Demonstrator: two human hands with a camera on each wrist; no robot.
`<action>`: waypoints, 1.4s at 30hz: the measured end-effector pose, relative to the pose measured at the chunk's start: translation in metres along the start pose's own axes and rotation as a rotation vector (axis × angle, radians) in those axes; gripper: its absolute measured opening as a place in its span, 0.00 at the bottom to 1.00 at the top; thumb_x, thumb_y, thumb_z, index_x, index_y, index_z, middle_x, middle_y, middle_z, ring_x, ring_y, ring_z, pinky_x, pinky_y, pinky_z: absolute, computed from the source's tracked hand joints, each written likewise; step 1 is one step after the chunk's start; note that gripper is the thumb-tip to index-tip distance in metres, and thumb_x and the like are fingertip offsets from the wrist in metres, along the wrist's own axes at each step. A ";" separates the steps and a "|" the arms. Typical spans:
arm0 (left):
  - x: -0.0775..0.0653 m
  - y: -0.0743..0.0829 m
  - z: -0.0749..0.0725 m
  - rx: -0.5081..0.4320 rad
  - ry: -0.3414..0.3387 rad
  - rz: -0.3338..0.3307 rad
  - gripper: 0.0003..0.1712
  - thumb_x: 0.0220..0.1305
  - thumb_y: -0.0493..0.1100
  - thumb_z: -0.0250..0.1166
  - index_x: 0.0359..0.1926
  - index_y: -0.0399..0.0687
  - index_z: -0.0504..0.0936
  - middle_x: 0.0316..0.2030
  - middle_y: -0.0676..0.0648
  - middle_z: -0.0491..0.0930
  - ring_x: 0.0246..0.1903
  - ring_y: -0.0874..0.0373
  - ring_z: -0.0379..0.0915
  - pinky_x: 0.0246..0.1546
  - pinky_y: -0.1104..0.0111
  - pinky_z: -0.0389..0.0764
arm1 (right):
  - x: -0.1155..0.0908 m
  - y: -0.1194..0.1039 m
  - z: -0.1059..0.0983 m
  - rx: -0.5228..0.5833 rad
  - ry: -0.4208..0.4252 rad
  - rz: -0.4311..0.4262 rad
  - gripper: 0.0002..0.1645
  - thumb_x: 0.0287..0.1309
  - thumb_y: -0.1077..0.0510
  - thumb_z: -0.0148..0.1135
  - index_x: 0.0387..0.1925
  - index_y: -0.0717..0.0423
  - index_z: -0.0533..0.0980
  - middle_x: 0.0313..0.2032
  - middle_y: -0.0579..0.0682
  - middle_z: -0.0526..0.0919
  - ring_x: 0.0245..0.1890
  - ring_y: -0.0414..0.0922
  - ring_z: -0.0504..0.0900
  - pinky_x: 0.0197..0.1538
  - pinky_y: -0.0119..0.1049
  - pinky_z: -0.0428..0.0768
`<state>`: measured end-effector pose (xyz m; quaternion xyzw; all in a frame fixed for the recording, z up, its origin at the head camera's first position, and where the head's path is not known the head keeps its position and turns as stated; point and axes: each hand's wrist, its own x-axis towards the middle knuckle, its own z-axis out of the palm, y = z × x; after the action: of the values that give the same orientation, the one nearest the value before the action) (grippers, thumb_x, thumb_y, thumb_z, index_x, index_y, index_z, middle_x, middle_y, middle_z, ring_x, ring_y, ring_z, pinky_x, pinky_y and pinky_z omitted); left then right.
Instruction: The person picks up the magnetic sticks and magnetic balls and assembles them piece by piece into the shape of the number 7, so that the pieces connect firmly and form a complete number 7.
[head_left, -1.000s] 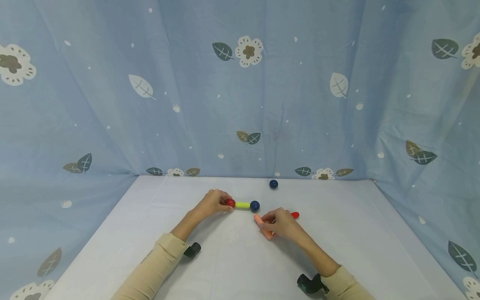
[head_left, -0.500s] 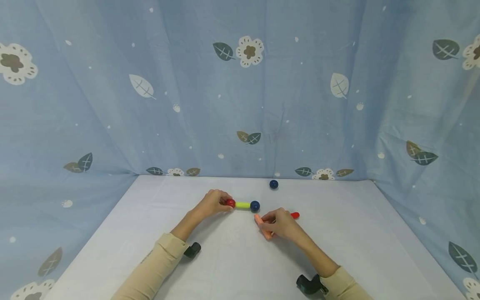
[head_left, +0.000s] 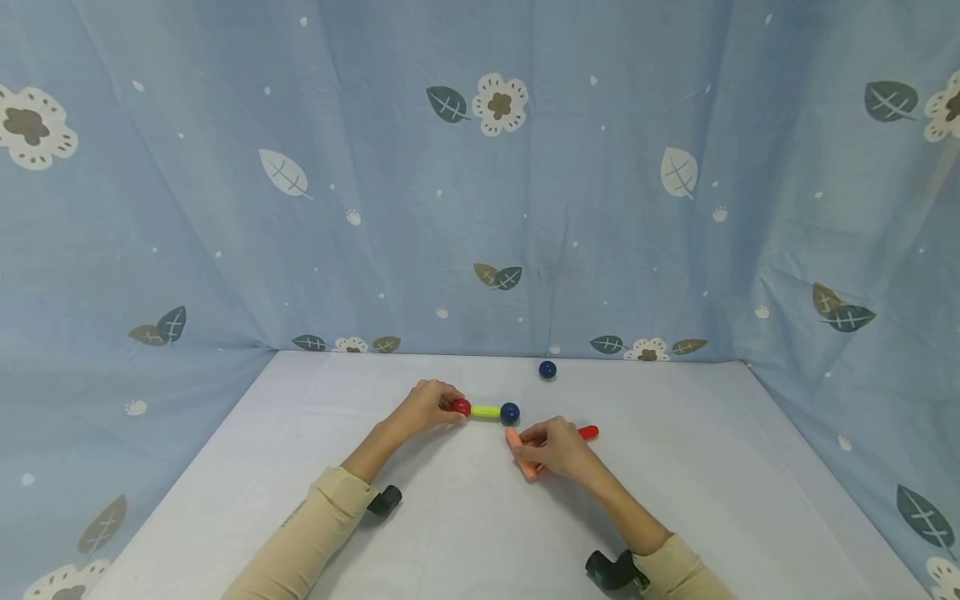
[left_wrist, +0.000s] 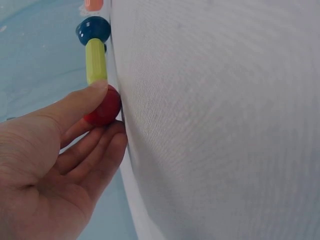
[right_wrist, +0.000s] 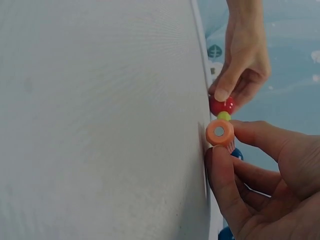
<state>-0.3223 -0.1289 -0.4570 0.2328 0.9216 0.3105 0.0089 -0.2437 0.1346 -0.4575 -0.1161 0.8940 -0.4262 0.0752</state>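
My left hand (head_left: 422,408) pinches a glossy red ball (left_wrist: 105,108) between thumb and fingers. A yellow-green magnetic rod (head_left: 486,412) runs from that ball to a dark blue ball (head_left: 510,413), all in one line low over the table. My right hand (head_left: 561,448) pinches an orange magnetic rod (head_left: 521,454), its upper end close to the blue ball's near side. The right wrist view shows that rod end-on, with a round metal disc (right_wrist: 219,131) in its tip. A red rod (head_left: 588,432) sticks out behind the right hand, its middle hidden by the fingers.
A second dark blue ball (head_left: 547,369) lies near the back edge of the white-covered table (head_left: 675,467). A blue leaf-patterned curtain (head_left: 375,208) hangs behind. Dark wrist-worn cameras (head_left: 611,571) jut out below the beige sleeves (head_left: 300,533).
My right hand has shifted slightly left with the orange rod, its lower end swinging a little left. The left hand and the red ball hold still.
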 end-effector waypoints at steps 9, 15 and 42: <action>0.000 -0.001 0.001 0.009 0.005 0.009 0.16 0.52 0.42 0.76 0.43 0.44 0.87 0.37 0.49 0.88 0.34 0.63 0.80 0.40 0.68 0.82 | 0.004 -0.001 0.002 0.006 0.013 0.027 0.16 0.54 0.56 0.71 0.43 0.60 0.85 0.28 0.48 0.85 0.21 0.39 0.79 0.25 0.32 0.81; 0.000 -0.001 0.001 0.005 0.005 0.012 0.16 0.52 0.42 0.76 0.43 0.44 0.87 0.37 0.49 0.88 0.34 0.63 0.80 0.39 0.68 0.82 | 0.006 -0.001 0.005 -0.003 0.021 0.046 0.17 0.54 0.54 0.72 0.43 0.59 0.85 0.27 0.47 0.84 0.21 0.39 0.78 0.25 0.31 0.80; 0.001 -0.001 0.001 0.012 -0.002 0.006 0.16 0.52 0.42 0.76 0.44 0.44 0.87 0.38 0.49 0.88 0.34 0.63 0.81 0.40 0.67 0.83 | 0.008 -0.002 0.005 0.023 0.048 0.085 0.19 0.53 0.53 0.72 0.44 0.59 0.84 0.28 0.47 0.84 0.23 0.39 0.78 0.25 0.30 0.77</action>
<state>-0.3230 -0.1284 -0.4581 0.2360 0.9227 0.3047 0.0073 -0.2498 0.1274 -0.4599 -0.0667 0.8946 -0.4357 0.0731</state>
